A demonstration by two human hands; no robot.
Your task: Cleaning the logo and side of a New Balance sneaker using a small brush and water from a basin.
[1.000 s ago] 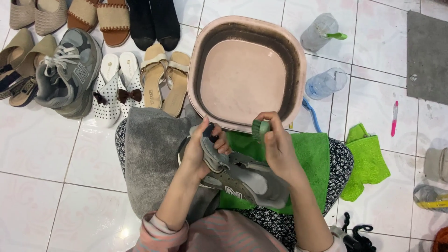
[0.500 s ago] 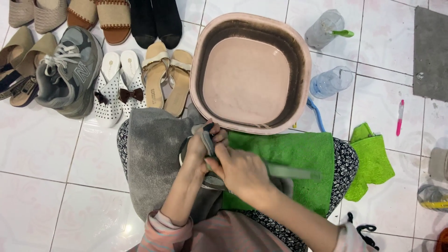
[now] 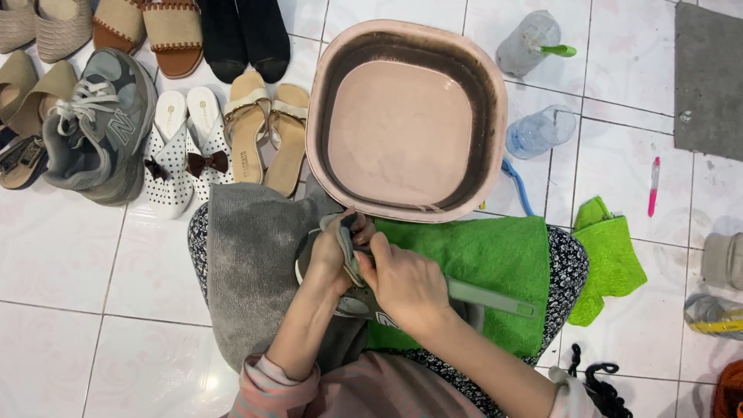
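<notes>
Grey sneaker [image 3: 352, 263] on the lap largely concealed beneath both hands: left hand [image 3: 331, 251] and right hand [image 3: 404, 285] cover its upper. Head of the grey-green plastic brush [image 3: 489, 298] hidden under the right hand; only the handle shows. Beige woven shoes [image 3: 39, 23], tan strapped sandals [image 3: 151, 27] and black shoes [image 3: 244, 31] cut off at top edge. Orange object [image 3: 729, 391] cropped at lower right, unidentifiable.

Bright, even light; glossy tile glare.

basin [image 3: 495, 147] beyond lap towel [image 3: 480, 263], shoes [image 3: 101, 128] left.
</notes>
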